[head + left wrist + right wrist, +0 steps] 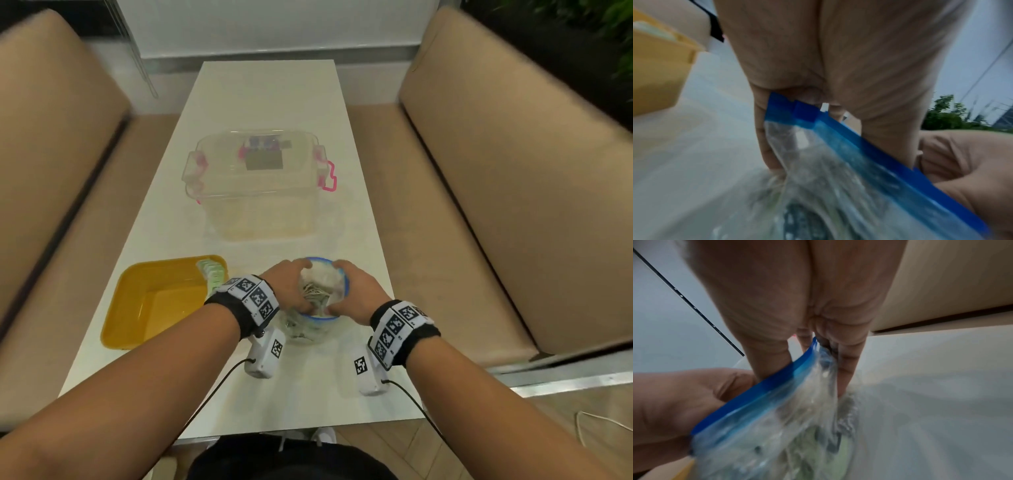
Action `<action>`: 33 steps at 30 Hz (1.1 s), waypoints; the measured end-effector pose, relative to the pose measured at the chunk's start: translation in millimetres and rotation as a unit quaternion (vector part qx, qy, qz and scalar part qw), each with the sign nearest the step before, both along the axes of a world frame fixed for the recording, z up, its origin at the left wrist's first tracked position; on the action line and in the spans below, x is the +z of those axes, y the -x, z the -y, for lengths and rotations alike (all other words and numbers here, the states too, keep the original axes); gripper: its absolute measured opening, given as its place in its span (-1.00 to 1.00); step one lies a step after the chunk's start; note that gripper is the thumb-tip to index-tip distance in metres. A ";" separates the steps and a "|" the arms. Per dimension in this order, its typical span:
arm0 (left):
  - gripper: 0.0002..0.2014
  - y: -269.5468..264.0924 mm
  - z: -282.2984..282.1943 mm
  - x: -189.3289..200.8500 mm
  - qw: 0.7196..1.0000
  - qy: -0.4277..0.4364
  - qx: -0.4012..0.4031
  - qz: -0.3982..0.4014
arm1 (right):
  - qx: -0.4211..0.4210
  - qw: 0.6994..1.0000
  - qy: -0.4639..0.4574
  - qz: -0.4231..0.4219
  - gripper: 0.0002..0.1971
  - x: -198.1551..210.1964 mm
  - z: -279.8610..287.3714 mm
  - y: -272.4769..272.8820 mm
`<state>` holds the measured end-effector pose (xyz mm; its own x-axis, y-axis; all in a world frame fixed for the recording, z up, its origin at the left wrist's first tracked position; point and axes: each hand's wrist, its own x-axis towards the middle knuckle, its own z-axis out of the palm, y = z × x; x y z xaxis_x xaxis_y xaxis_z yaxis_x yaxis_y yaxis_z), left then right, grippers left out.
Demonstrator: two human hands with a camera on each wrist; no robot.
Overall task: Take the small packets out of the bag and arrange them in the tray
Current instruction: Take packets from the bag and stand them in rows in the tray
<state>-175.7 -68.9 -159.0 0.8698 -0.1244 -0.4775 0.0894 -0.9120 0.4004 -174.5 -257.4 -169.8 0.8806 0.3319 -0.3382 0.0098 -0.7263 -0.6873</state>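
A clear zip bag [322, 291] with a blue rim stands on the white table near me, its mouth pulled wide. Small packets [313, 293] lie inside it. My left hand [289, 286] grips the left side of the rim [797, 112], thumb inside and fingers outside. My right hand [356, 291] grips the right side of the rim [777, 382] the same way. The yellow tray [154, 301] sits to the left of the bag, with a row of pale green packets [212, 270] standing along its far right corner.
A clear lidded storage box [257, 181] with pink latches stands further back on the table [267, 89]. Beige bench seats [445, 205] run along both sides. Cables from the wrist cameras trail off the table's near edge.
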 end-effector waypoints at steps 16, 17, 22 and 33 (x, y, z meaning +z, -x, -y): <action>-0.46 1.8 16.2 -5.3 0.993 0.009 0.068 0.100 | -0.009 0.996 -0.090 0.012 -0.42 -19.7 13.7 0.8; -0.48 1.6 17.3 -4.7 0.993 0.003 0.065 0.102 | -0.011 0.995 -0.095 0.013 -0.43 -19.6 14.4 1.0; -0.50 4.0 19.1 -1.3 0.992 -0.018 0.030 0.120 | -0.016 0.994 -0.105 0.005 -0.40 -20.2 16.8 2.1; -0.85 19.5 14.4 17.4 0.979 -0.009 -0.029 0.203 | -0.023 0.991 -0.128 -0.011 -0.43 -18.9 10.3 1.0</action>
<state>-195.2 -83.3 -141.7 0.9802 -0.1734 -0.0958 -0.1256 -0.9177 0.3769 -175.5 -267.7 -188.7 0.8905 0.3681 -0.2674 -0.0367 -0.5277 -0.8487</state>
